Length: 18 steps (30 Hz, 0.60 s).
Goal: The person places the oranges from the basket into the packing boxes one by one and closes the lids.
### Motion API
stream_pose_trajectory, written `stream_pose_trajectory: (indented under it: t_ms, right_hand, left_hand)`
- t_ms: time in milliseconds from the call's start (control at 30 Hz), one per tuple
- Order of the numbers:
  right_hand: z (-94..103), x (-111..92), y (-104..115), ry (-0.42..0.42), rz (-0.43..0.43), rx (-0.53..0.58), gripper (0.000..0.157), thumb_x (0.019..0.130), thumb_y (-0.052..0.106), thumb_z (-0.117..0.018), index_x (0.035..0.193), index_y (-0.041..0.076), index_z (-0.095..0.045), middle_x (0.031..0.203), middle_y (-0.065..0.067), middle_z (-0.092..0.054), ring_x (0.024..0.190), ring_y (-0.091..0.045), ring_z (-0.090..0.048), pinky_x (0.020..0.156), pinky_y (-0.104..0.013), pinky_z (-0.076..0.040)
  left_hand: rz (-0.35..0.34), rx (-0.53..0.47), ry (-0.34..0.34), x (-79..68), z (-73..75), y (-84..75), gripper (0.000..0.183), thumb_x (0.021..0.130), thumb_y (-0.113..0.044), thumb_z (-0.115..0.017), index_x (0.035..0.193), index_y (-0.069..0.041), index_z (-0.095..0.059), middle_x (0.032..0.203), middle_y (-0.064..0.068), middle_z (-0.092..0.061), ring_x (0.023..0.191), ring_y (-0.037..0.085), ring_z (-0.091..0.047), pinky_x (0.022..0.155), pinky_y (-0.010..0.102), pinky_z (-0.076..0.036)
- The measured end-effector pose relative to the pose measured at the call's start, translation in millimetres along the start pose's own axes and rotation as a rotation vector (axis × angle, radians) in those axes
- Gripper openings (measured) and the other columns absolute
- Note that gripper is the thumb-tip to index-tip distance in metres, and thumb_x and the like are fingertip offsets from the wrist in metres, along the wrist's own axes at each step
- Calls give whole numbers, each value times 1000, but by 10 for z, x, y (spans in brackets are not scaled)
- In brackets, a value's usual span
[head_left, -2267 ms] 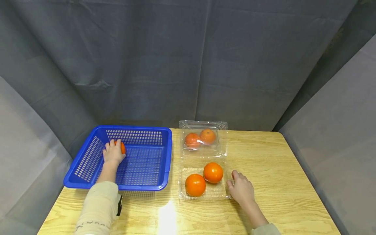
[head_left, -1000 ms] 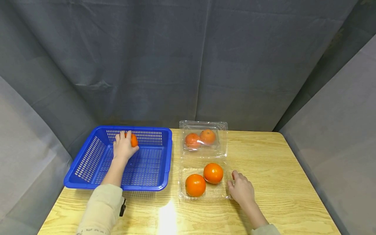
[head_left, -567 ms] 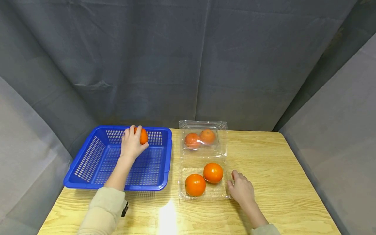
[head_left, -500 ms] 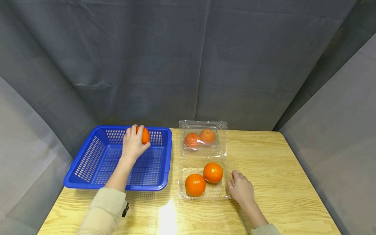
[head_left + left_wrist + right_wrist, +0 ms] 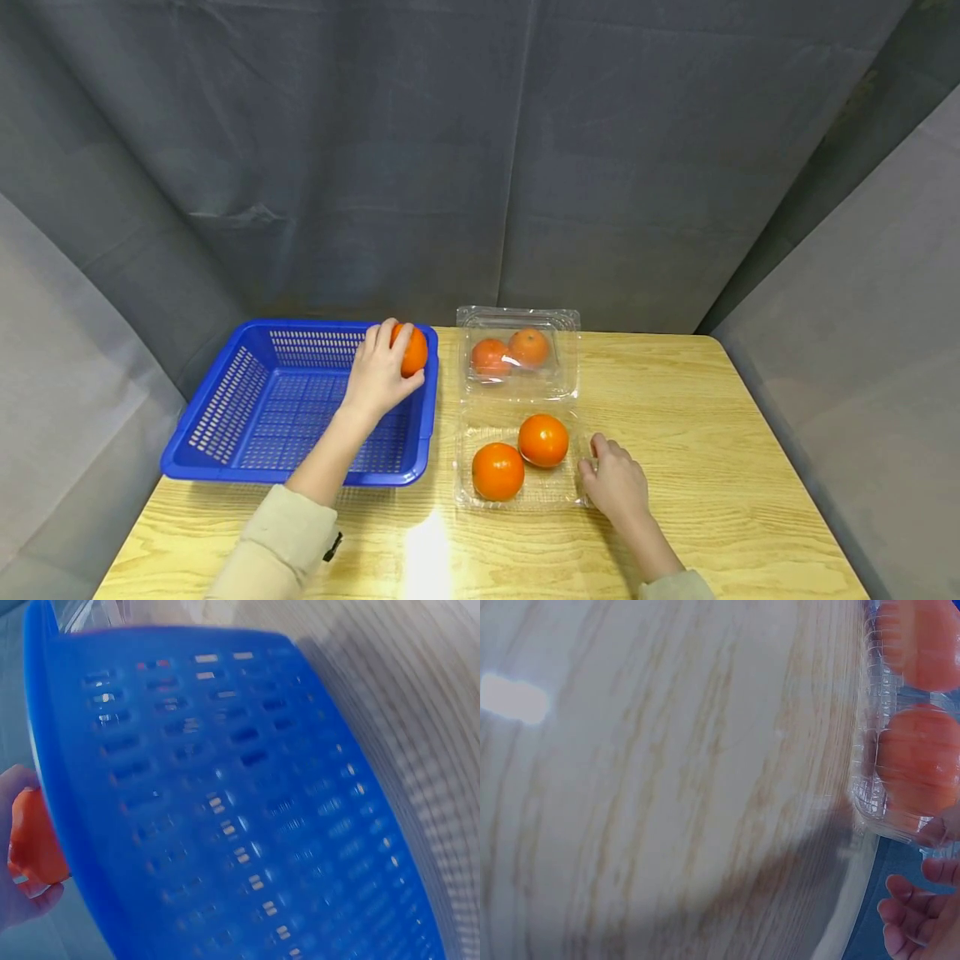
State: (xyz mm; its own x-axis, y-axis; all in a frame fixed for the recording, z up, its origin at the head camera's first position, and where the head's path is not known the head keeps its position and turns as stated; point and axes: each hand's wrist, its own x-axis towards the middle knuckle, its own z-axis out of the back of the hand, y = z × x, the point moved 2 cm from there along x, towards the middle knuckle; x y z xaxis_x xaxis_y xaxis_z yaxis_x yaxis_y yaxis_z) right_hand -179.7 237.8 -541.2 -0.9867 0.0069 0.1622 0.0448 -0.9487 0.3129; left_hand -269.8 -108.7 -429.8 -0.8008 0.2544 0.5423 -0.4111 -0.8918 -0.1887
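My left hand (image 5: 381, 367) grips a round orange-coloured fruit (image 5: 415, 350) over the right back part of the blue mesh basket (image 5: 431, 417). In the left wrist view that fruit (image 5: 36, 840) shows beyond the basket's wall, fingers and thumb round it. An open clear plastic clamshell (image 5: 555, 500) stands right of the basket. Two similar fruits, one in front (image 5: 498, 472) and one behind (image 5: 543, 440), sit in its base. My right hand (image 5: 618, 483) pinches the base's right rim between thumb and index finger, the other fingers loosely curled in the right wrist view.
The raised clear lid (image 5: 564, 367) stands at the back, with two more fruits (image 5: 528, 348) showing through it. A wooden table (image 5: 712, 467) carries everything. Dark grey curtains (image 5: 375, 167) hang close behind its far edge, and pale panels flank both sides.
My left hand has lifted the fruit from the basket's left part and carried it right, towards the basket's right rim. The right hand and the clamshell have stayed in place.
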Motion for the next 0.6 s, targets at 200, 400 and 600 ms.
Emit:
stream_pose_trajectory:
  t_ms: [200, 400, 600]
  right_hand:
    - [-12, 3, -12, -3, -4, 0, 17, 81, 20, -58, 89, 7, -52, 69, -5, -49, 56, -19, -42, 48, -32, -35]
    - [-21, -2, -15, -14, -2, -10, 17, 81, 21, -59, 88, 7, -52, 68, -4, -49, 55, -18, -41, 48, -30, -35]
    - [-16, 2, -10, 3, -6, -1, 17, 81, 20, -58, 89, 6, -52, 69, -5, -49, 55, -19, -41, 47, -31, -35]
  left_hand:
    - [-84, -1, 0, -38, -80, -205, 59, 67, -28, -72, 119, -7, -52, 119, 19, -46, 104, 34, -43, 81, 49, -44]
    - [-166, 7, 32, -100, -175, -394, 60, 66, -31, -73, 117, -8, -53, 118, 17, -47, 103, 33, -44, 79, 47, -46]
    - [-211, 6, 76, -175, -237, -559, 63, 64, -33, -75, 119, -10, -52, 116, 16, -48, 105, 32, -44, 78, 45, -47]
